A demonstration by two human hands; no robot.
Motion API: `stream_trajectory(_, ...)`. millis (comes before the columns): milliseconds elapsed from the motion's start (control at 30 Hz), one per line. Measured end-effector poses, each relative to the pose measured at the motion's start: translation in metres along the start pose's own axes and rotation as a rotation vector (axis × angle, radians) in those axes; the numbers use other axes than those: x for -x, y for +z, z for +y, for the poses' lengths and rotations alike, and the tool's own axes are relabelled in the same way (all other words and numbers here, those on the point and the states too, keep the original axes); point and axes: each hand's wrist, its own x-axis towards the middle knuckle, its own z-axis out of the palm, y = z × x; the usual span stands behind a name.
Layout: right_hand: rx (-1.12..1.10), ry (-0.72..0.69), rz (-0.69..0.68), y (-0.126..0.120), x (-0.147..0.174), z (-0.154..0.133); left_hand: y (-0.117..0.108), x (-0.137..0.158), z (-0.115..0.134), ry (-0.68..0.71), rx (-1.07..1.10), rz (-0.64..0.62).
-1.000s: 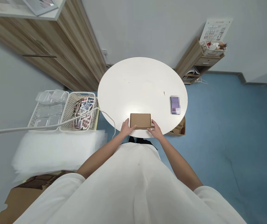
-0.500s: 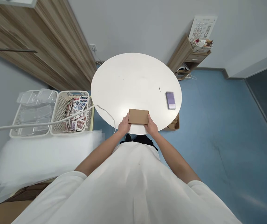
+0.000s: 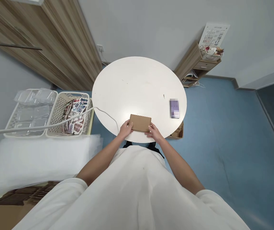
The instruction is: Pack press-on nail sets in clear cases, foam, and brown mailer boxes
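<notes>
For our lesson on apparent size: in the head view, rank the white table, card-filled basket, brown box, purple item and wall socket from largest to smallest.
1. White table
2. Card-filled basket
3. Brown box
4. Purple item
5. Wall socket

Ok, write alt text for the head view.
A person's left hand and right hand hold a brown box near the front edge of a white table. A pixelated purple item lies at right; two white baskets stand left of the table.

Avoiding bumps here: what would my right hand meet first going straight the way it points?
Your right hand would likely meet the brown box first, at its right end; present contact is unclear.
</notes>
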Motion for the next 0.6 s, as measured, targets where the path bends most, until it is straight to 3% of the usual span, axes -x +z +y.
stream_trajectory(100,-0.035,-0.050,0.018,-0.017,0.005,0.009,0.017,0.003,0.005,0.009,-0.003,-0.009)
stream_trajectory(200,-0.067,-0.144,0.096,-0.046,0.016,0.022,0.049,0.009,0.011,0.070,-0.041,-0.041)
stream_trajectory(400,-0.061,-0.345,0.393,-0.127,0.045,0.059,0.141,0.022,0.026,0.226,-0.168,-0.184)
stream_trajectory(600,-0.134,-0.348,0.653,-0.203,0.077,0.096,0.241,0.021,0.047,0.318,-0.360,-0.381)
